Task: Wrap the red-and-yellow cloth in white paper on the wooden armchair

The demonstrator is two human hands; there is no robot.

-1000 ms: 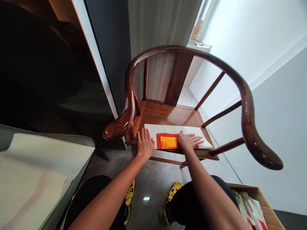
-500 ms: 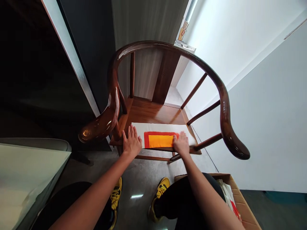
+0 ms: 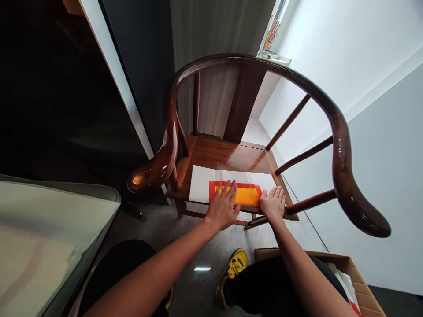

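A white cloth or paper sheet point(image 3: 199, 184) with a red and orange rectangular print lies on the front of the wooden chair's seat point(image 3: 228, 154). I cannot tell whether it is cloth or paper. Over the print, my left hand point(image 3: 223, 204) is spread with its fingers pointing away from me, near or touching the sheet. At the sheet's right end my right hand point(image 3: 273, 202) rests flat, fingers extended. Neither hand grips anything. Part of the print is hidden under the left hand.
The chair's curved armrest point(image 3: 342, 149) surrounds the seat. Pale sheets point(image 3: 59, 211) lie on a surface at left. A cardboard box point(image 3: 363, 281) with white and red material stands at lower right, beside my leg. A knife block point(image 3: 270, 37) shows at the back.
My left hand has moved right from the sheet's left end onto the print. My right hand has shifted to the right end. The view has turned a little left.
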